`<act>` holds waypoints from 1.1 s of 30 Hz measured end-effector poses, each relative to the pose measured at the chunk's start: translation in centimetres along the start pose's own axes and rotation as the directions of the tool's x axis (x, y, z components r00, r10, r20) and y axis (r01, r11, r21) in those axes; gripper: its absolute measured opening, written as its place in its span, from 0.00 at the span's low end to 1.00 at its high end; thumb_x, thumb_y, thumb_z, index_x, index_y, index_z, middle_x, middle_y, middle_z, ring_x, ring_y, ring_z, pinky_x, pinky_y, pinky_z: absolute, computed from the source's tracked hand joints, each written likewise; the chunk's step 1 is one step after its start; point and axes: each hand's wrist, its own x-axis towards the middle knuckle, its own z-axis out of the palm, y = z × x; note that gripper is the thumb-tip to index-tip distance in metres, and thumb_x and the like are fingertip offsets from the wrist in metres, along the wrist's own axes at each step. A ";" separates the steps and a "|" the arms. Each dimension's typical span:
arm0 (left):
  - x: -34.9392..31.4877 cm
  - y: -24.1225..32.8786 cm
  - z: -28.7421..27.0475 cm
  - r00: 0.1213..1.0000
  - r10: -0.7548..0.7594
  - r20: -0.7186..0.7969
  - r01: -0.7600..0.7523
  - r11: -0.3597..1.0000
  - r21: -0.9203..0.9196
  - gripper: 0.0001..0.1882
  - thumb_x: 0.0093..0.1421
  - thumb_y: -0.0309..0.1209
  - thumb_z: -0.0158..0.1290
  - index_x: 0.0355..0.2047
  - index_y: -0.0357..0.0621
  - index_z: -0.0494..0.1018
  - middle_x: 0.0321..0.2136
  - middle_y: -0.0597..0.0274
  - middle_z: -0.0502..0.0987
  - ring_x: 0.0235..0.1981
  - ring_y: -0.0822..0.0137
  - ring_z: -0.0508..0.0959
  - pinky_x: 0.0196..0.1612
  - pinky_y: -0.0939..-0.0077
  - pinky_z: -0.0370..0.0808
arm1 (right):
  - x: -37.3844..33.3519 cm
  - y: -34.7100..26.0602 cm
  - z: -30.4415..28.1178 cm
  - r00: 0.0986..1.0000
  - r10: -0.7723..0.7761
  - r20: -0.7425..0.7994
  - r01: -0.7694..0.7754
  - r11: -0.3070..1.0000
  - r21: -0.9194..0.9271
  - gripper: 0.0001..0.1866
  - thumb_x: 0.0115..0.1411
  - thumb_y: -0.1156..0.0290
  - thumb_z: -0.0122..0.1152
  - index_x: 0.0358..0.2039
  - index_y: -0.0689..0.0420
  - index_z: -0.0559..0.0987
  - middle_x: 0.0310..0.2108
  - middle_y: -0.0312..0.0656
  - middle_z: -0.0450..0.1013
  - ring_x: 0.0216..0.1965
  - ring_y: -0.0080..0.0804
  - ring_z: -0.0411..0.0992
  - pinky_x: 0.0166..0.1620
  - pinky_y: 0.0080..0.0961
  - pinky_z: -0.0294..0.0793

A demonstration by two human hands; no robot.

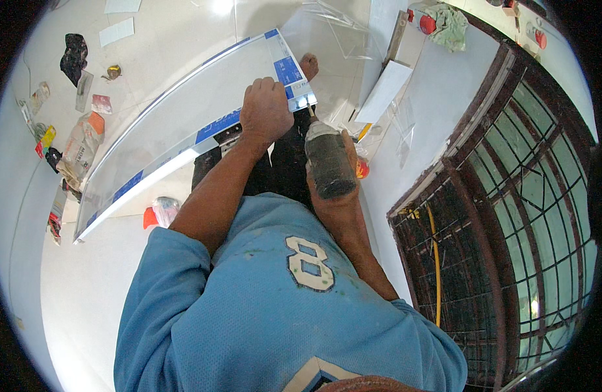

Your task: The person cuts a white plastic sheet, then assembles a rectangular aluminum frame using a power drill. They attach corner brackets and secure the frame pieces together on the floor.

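A long, narrow panel with a white frame and strips of blue film lies slantwise across my lap, its far end to the right. My left hand is closed over the near rail of its frame, close to the right-hand corner. In my right hand is a dark, dusty power drill, held from below, so most of the fingers are hidden. The thin bit of the drill points at the frame's corner and appears to meet it. A small bright spot shows there.
On the left lie a mortar bag, a black cloth and a tape measure. A bare foot shows past the panel's corner. White boards and a green rag are to the right, beside a barred window.
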 end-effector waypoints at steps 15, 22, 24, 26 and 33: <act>-0.2 -0.1 0.1 1.000 -0.010 0.004 0.010 1.000 -0.002 0.18 0.49 0.32 0.67 0.37 0.34 0.78 0.39 0.46 0.77 0.45 0.46 0.79 0.51 0.51 0.77 | -0.5 -0.2 0.0 0.994 0.103 -0.031 -0.101 0.993 0.057 0.47 0.65 0.70 0.72 0.76 0.64 0.54 0.55 0.62 0.79 0.56 0.55 0.81 0.56 0.43 0.81; -0.2 0.0 0.1 1.000 0.002 -0.004 -0.002 1.000 0.009 0.15 0.50 0.30 0.65 0.36 0.34 0.78 0.38 0.46 0.77 0.44 0.47 0.78 0.50 0.52 0.76 | -0.7 0.3 -0.2 0.983 0.180 0.033 -0.181 0.984 0.002 0.51 0.59 0.69 0.76 0.76 0.61 0.55 0.58 0.64 0.77 0.57 0.63 0.80 0.58 0.50 0.81; -0.1 0.1 0.0 1.000 0.001 -0.006 -0.001 1.000 -0.013 0.11 0.51 0.27 0.62 0.34 0.34 0.79 0.36 0.47 0.76 0.42 0.48 0.77 0.49 0.53 0.74 | -0.8 0.8 0.0 0.990 0.138 -0.017 -0.139 0.990 -0.035 0.50 0.57 0.70 0.77 0.76 0.62 0.59 0.62 0.67 0.74 0.60 0.63 0.78 0.60 0.51 0.80; -0.1 0.2 -0.1 1.000 0.002 0.000 -0.002 1.000 -0.002 0.11 0.50 0.27 0.63 0.34 0.34 0.79 0.36 0.47 0.76 0.42 0.49 0.77 0.49 0.53 0.74 | -0.9 1.3 0.1 0.996 0.055 -0.063 -0.061 0.994 -0.093 0.50 0.55 0.71 0.77 0.76 0.62 0.61 0.66 0.70 0.70 0.63 0.63 0.76 0.63 0.51 0.78; -0.2 0.1 0.0 1.000 0.018 -0.020 -0.018 1.000 0.002 0.11 0.50 0.27 0.63 0.34 0.35 0.79 0.35 0.48 0.76 0.41 0.49 0.77 0.48 0.54 0.74 | -0.7 0.9 -0.1 0.999 0.031 -0.040 -0.034 0.995 -0.091 0.52 0.55 0.72 0.78 0.77 0.62 0.62 0.69 0.70 0.67 0.66 0.60 0.75 0.64 0.49 0.77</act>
